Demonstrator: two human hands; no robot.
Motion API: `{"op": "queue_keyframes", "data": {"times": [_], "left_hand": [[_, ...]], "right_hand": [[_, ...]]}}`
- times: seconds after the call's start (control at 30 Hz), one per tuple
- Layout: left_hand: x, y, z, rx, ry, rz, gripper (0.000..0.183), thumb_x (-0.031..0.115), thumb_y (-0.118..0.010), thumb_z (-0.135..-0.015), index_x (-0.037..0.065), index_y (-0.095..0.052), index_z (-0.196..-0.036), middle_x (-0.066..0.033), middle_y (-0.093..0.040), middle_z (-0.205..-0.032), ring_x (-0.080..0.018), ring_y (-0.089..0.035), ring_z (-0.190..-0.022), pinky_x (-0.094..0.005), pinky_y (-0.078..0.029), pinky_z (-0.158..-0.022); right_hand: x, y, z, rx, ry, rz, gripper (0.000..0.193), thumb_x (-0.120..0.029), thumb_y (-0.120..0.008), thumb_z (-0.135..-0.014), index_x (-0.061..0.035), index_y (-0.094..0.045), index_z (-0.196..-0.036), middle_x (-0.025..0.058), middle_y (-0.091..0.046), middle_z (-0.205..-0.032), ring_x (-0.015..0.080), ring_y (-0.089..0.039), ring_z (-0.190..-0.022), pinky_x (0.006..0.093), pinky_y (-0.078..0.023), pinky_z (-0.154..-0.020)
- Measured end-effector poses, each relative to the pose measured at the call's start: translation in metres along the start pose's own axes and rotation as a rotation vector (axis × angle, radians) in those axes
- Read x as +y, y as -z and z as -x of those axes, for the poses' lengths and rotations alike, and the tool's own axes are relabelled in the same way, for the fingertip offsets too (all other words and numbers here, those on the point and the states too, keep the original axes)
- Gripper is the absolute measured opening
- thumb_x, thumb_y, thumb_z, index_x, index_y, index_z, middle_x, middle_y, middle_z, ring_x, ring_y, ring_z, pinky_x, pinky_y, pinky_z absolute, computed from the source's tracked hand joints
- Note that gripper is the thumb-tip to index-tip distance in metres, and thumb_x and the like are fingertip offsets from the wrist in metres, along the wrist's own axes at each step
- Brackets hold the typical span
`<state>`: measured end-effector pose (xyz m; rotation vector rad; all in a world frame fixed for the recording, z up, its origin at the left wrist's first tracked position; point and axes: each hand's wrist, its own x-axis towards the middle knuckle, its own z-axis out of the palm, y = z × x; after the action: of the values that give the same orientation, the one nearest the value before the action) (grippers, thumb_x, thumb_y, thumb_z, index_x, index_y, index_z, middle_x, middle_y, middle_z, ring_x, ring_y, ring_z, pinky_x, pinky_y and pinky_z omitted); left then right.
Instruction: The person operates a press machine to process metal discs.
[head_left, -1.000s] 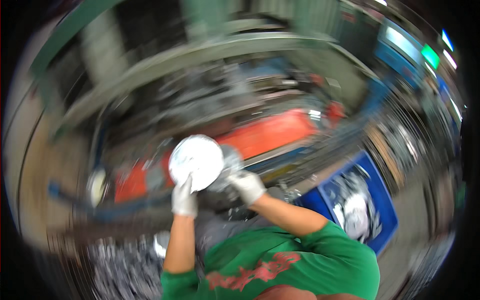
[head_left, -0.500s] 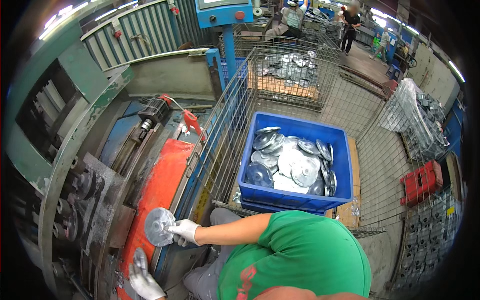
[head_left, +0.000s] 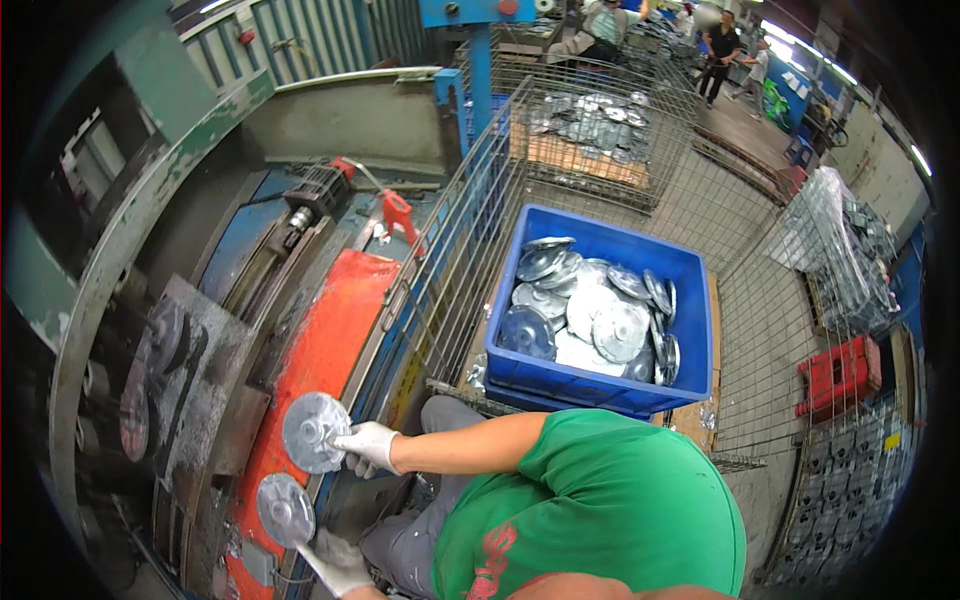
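My right hand, in a white glove, pinches the edge of a round grey metal disc with a raised hub. Lower down, my gloved left hand grips a second metal disc of similar form by its lower edge. Both discs are held with their faces in view over the orange-red surface along the machine's front. Beside that surface, further discs sit upright in the machine at left.
A blue bin heaped with metal discs stands on my right, inside a wire mesh cage. A red-handled tool lies at the machine's far end. Red crates stand at right. Several people are in the background.
My left hand has turned its disc from nearly edge-on to face-on and shifted right. The right hand's disc stays in its grip, slightly higher in view. The whole view has shifted a little.
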<state>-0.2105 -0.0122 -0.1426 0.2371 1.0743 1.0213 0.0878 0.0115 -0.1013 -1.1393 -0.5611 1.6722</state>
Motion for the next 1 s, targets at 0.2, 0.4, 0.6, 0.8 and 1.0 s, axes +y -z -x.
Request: {"op": "queue_keyframes", "data": {"times": [0.2,0.4,0.6,0.8,1.0], "left_hand": [[-0.008,-0.078,-0.003,0.027,-0.052,-0.038,0.034,0.048,-0.056,-0.086,0.016,-0.061,-0.096,-0.0007,-0.061,-0.093,-0.0149,-0.052,-0.085,-0.0356,-0.040,-0.075],[-0.005,-0.072,0.016,0.074,-0.207,0.060,0.034,0.035,-0.066,-0.083,0.008,-0.056,-0.101,-0.0043,-0.053,-0.071,-0.0128,-0.047,-0.055,-0.0240,-0.035,-0.046],[-0.004,-0.073,0.026,0.084,-0.163,0.061,0.047,0.047,-0.064,-0.082,0.003,-0.058,-0.096,-0.0076,-0.057,-0.071,-0.0172,-0.052,-0.056,-0.0275,-0.041,-0.048],[0.044,-0.083,0.090,-0.132,-0.261,-0.345,0.047,0.041,-0.053,-0.091,-0.006,-0.057,-0.100,-0.0106,-0.060,-0.073,-0.0179,-0.056,-0.054,-0.0269,-0.044,-0.047],[0.188,-0.166,0.029,-0.326,-0.296,-0.054,0.046,0.045,-0.061,-0.084,0.001,-0.058,-0.098,-0.0081,-0.056,-0.077,-0.0165,-0.049,-0.060,-0.0265,-0.040,-0.053]], "right_hand": [[-0.001,0.006,0.002,0.065,0.049,-0.023,0.042,-0.042,-0.064,-0.083,0.0002,-0.060,-0.087,0.0114,-0.061,-0.068,0.0207,-0.058,-0.054,0.0326,-0.048,-0.049],[-0.005,-0.003,0.004,0.024,-0.006,-0.135,0.042,-0.039,-0.067,-0.081,-0.0035,-0.052,-0.097,0.0055,-0.053,-0.065,0.0131,-0.050,-0.048,0.0266,-0.042,-0.044],[-0.013,-0.002,0.018,0.091,-0.135,-0.116,0.044,-0.046,-0.063,-0.084,-0.0039,-0.054,-0.095,0.0017,-0.047,-0.063,0.0105,-0.043,-0.046,0.0253,-0.038,-0.043],[-0.072,0.002,0.061,0.131,0.117,0.397,0.042,-0.038,-0.058,-0.088,0.0036,-0.061,-0.089,0.0090,-0.059,-0.064,0.0155,-0.057,-0.049,0.0264,-0.047,-0.048],[-0.187,-0.082,-0.016,-0.181,0.262,0.176,0.053,-0.042,-0.062,-0.084,0.0038,-0.054,-0.109,0.0170,-0.063,-0.091,0.0216,-0.060,-0.063,0.0329,-0.051,-0.064]]}}
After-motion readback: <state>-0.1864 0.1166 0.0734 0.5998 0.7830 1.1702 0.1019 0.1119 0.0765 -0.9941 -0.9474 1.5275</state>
